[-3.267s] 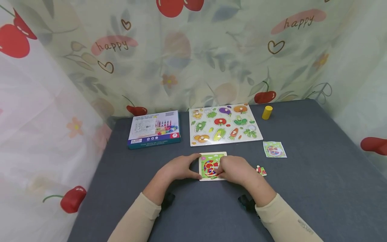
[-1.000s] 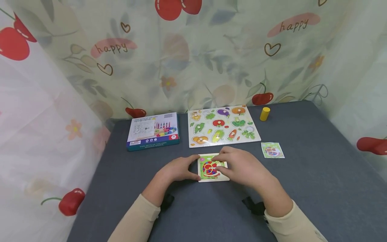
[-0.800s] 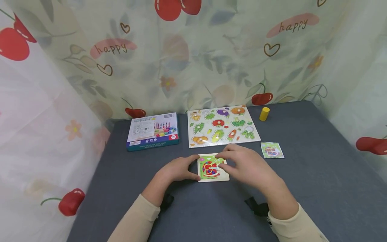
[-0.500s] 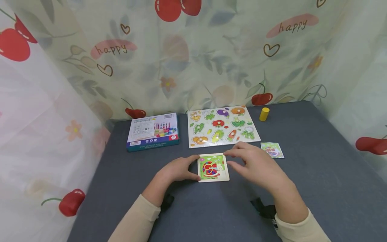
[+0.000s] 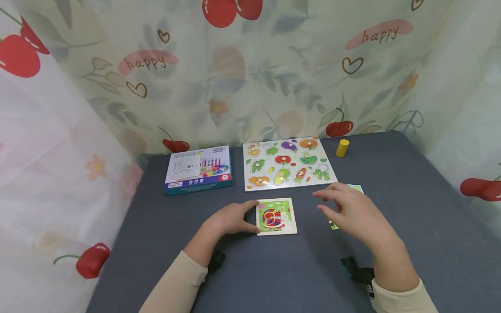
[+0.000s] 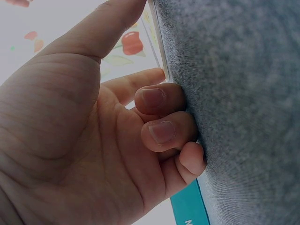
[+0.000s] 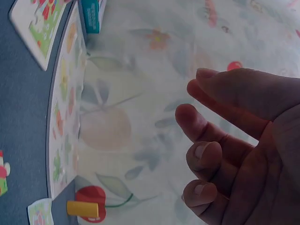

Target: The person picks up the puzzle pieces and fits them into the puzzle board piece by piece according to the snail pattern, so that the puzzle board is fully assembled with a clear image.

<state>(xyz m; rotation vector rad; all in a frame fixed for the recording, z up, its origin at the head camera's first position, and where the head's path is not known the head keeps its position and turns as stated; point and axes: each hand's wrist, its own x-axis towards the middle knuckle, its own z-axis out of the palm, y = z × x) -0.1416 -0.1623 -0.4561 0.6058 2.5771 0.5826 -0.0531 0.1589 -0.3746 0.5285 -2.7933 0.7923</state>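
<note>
A small framed jigsaw puzzle [image 5: 275, 217] with a red snail picture lies flat on the dark table. Its lower right part shows pale bare board. At its left edge, my left hand [image 5: 231, 218] holds the frame between thumb and forefinger; the other fingers are curled on the cloth in the left wrist view. To the right of the puzzle, my right hand [image 5: 354, 213] hovers with fingers apart and nothing between them. Partly hidden under it is a loose puzzle piece [image 5: 333, 226], also at the left edge of the right wrist view. A picture card [image 5: 357, 188] is mostly covered by this hand.
Behind the puzzle lies a white vegetable peg board [image 5: 289, 164]. A flat boxed set [image 5: 198, 169] is to its left. The yellow cylinder [image 5: 342, 148] stands at the back right. Patterned curtains [image 5: 250, 78] enclose the back and sides of the table [image 5: 266, 278].
My right hand has left the puzzle and moved right, over the loose piece and card. The loose piece, hidden a moment ago, shows in part. My left hand stays at the frame.
</note>
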